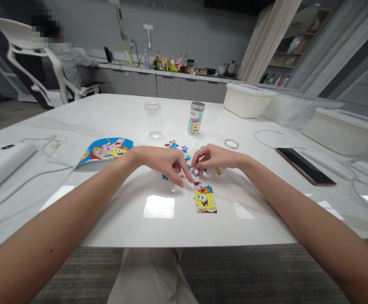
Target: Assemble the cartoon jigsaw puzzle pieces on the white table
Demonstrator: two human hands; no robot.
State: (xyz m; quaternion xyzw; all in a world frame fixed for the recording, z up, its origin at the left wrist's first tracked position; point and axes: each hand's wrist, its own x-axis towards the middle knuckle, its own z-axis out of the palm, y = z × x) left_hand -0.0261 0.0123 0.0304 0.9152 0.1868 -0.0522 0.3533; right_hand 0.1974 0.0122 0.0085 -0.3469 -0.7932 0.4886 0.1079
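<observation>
A partly joined jigsaw puzzle (205,200) with a yellow cartoon face lies flat near the table's front. My left hand (168,162) reaches in from the left with its index finger stretched to a pink section (197,184) at the puzzle's upper left; the thumb stands apart and nothing is held. Just above that section, my right hand (212,157) pinches a small, pale puzzle piece (196,172) between thumb and index finger. Loose puzzle pieces (172,144) lie scattered behind and between the hands, some hidden by them. One yellow piece (218,171) rests below the right wrist.
Behind the pieces stand a clear jar (152,120) and a lidded cartoon canister (196,118). A ring-shaped lid (231,144) and a phone (306,166) lie right; a curved picture sheet (104,151) and power strip (6,162) left. Bins (249,101) line the back right. A person (66,59) sits beyond.
</observation>
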